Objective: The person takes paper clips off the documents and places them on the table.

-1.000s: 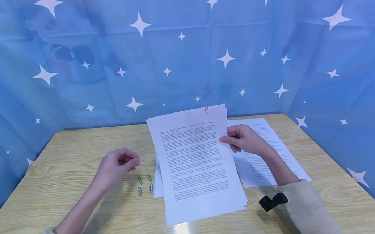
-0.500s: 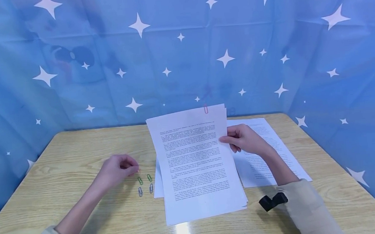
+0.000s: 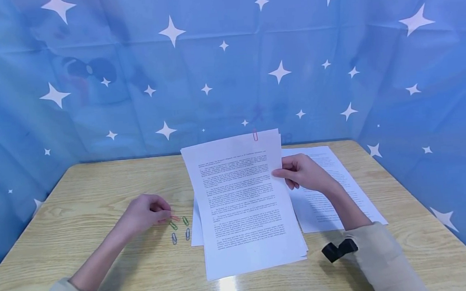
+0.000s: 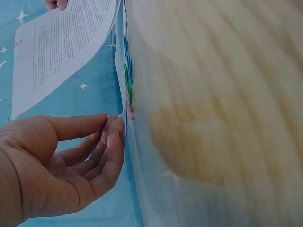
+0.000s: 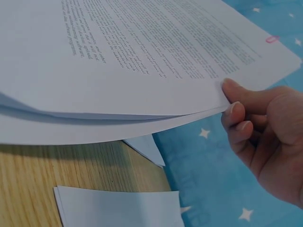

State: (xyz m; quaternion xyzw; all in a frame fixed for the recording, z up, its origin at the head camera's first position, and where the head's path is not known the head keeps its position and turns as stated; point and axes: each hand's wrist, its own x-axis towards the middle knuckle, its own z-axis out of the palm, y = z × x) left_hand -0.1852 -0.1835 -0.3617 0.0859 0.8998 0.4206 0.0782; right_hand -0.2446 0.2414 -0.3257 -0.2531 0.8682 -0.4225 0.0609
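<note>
In the head view my left hand [image 3: 146,213] is low over the table, its fingertips pinching at a pink paper clip [image 3: 175,218]. Thumb and forefinger meet in the left wrist view, right at the tabletop, and partly hide that clip. Beside it lie two green paper clips [image 3: 185,221] and two blue paper clips [image 3: 188,234]. My right hand [image 3: 303,173] grips the right edge of a few printed sheets [image 3: 241,199], thumb on the front and fingers behind. These sheets stand tilted up, with another pink paper clip [image 3: 255,136] on their top edge.
More printed paper [image 3: 337,192] lies flat on the wooden table [image 3: 153,277], behind and right of the raised sheets. A white sheet corner [image 3: 196,229] shows at their left. Blue cloth with white stars [image 3: 219,65] hangs behind the table.
My left hand has moved down toward the green clips, carrying pink at its fingertips; more of the pink clip now shows beside them. The right hand and its sheets have stayed put.
</note>
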